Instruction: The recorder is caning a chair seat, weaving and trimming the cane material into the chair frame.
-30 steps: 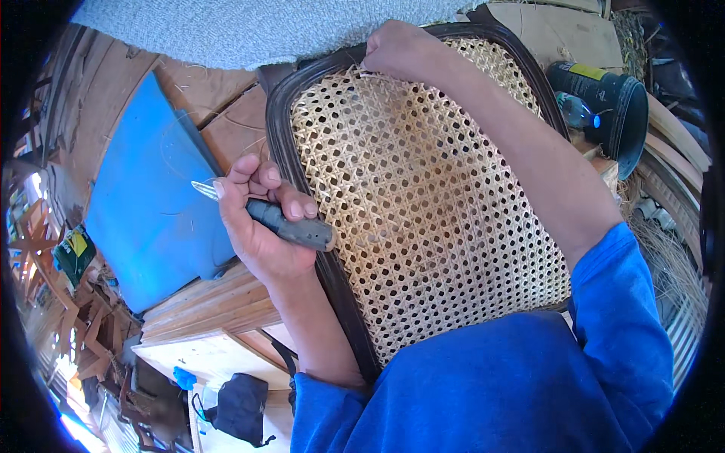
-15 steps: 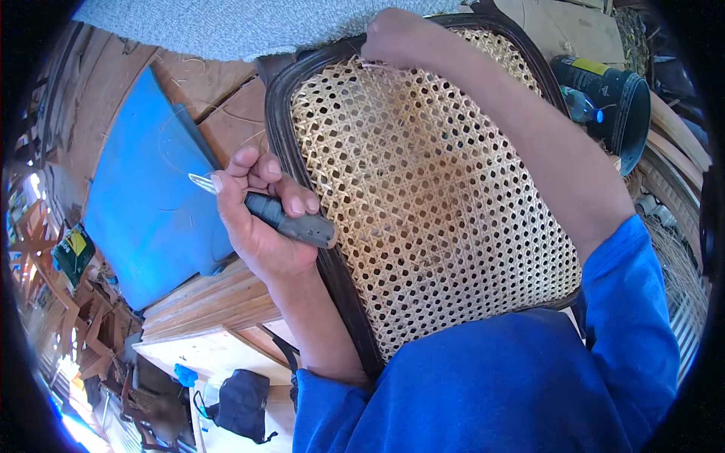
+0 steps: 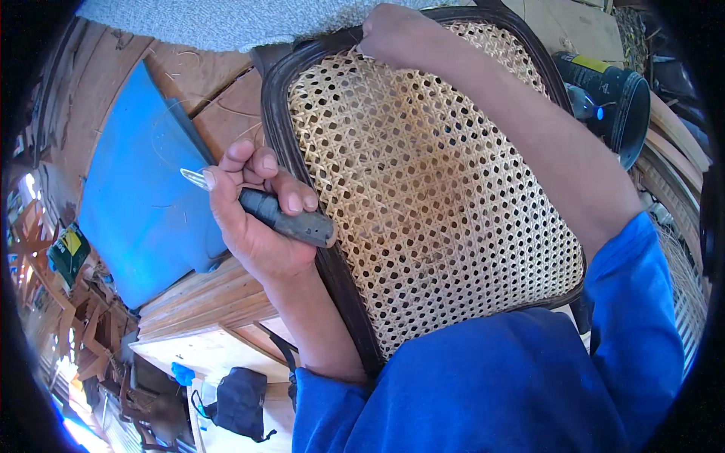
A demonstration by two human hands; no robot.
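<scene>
A chair frame [image 3: 273, 113] of dark wood, with a woven cane panel [image 3: 423, 189], lies in front of my body. My left hand [image 3: 260, 226] is palm up over the frame's left rail. It is closed around an awl [image 3: 291, 221] with a dark, tape-wrapped handle; the bright pointed tip sticks out past the thumb, toward the left. At the panel's far edge, my right hand [image 3: 400, 36] is bent down against the cane by the top rail. Its fingers are curled and mostly hidden, so what they pinch cannot be made out.
Left of the chair lies a blue sheet [image 3: 151, 204] on brown boards. A light grey cloth [image 3: 204, 23] covers the far side. A dark bucket [image 3: 630, 113] and a clear bottle [image 3: 581, 102] are at the right. A black bag [image 3: 240, 404] sits at lower left.
My left hand, still around the awl, has shifted slightly left. The right hand has moved slightly up at the panel's far edge, and a pale cane end there no longer shows.
</scene>
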